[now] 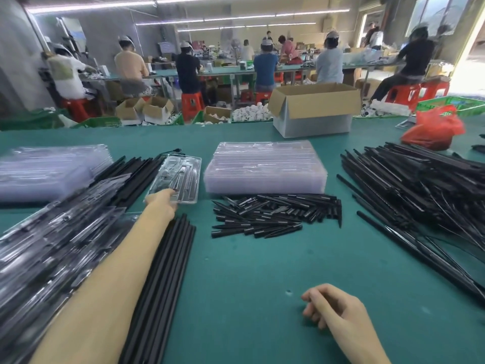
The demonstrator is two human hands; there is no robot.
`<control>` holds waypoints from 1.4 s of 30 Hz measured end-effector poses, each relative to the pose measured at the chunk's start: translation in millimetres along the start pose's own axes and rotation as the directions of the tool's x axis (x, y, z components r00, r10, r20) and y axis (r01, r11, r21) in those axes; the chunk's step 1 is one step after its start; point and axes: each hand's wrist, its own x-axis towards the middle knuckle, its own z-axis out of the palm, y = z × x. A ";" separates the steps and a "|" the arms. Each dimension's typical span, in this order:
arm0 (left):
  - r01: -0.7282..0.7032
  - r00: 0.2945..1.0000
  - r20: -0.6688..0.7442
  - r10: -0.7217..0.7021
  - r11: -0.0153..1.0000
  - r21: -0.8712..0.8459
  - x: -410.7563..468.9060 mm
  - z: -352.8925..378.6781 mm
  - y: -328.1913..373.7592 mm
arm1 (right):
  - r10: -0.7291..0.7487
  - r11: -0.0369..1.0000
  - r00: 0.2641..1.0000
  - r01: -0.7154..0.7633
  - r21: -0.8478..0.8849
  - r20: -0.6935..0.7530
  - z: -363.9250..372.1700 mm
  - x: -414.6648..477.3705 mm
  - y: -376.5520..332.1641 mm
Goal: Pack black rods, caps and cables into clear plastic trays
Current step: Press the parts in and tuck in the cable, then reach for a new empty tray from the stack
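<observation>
Far left: left stack of empty trays (49, 172), set back from the working lane. Near left: filled trays (52, 253), overlapped in a slope beside your forearm, apparently so that finished work can be slid aside without a long reach.

Your left grip (161, 203) reaches far across the counter (249, 285) and pinches the near edge of the single tray (178, 177), thumb on the rim. The tray lies tilted on loose rods, and its contents are too blurred to name. A hold on the edge suggests you mean to draw it towards the bare patch in front of you.

Bundle of rods (168, 271): laid parallel just right of your forearm, probably for picking one at a time.

Centre: centre stack of empty trays (265, 169), with the heap of caps (275, 216) just near of it, both a short reach away.

Your right grip (333, 311) rests low on the counter, fingers loosely curled and holding nothing, so it seems free to feed parts.

Right: pile of rods (409, 190), crisscrossed, well apart from the caps.
</observation>
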 end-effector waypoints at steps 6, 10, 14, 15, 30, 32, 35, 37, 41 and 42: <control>0.094 0.994 0.051 -0.098 0.993 0.075 5.2 -16.8 4.2 | -0.004 1.000 1.000 0.004 -0.010 0.004 1.5 -0.8 -0.3; 0.121 0.991 0.041 -0.129 0.980 0.159 3.5 -25.1 6.6 | 0.005 1.000 1.000 -0.005 -0.025 0.007 1.5 -0.3 -1.5; 0.140 0.989 0.035 -0.145 0.985 0.105 3.2 -23.8 8.7 | 0.012 0.999 1.000 -0.012 -0.038 -0.001 2.6 -1.3 -3.2; 0.172 0.985 0.008 -0.172 0.985 0.007 3.3 -21.4 13.5 | 0.013 0.999 1.000 -0.013 -0.038 -0.004 2.4 -1.7 -4.0; -0.361 0.930 0.158 0.331 0.751 0.554 -57.8 11.6 14.0 | 0.036 0.998 0.999 -0.035 -0.055 0.011 3.3 -5.0 -7.6; -0.613 0.789 0.432 0.437 0.504 0.609 -69.0 30.5 0.0 | 0.037 0.998 0.999 -0.036 -0.059 0.016 3.5 -4.3 -7.3; -0.853 0.515 0.786 0.341 0.117 0.508 -81.7 67.3 -26.4 | 0.042 0.996 0.999 -0.040 -0.077 0.020 2.8 -3.3 -7.7; -0.902 0.397 0.890 0.222 -0.085 0.424 -81.5 94.8 -40.4 | 0.048 0.995 0.999 -0.046 -0.093 0.024 2.3 -2.4 -7.5; -0.891 0.376 0.925 -0.051 -0.296 0.346 -73.4 133.8 -60.3 | 0.055 0.991 0.998 -0.054 -0.119 0.006 2.4 -0.2 -4.6; -0.885 0.374 0.925 -0.065 -0.323 0.335 -70.1 140.5 -63.2 | 0.052 0.991 0.999 -0.052 -0.125 0.000 2.6 0.6 -3.5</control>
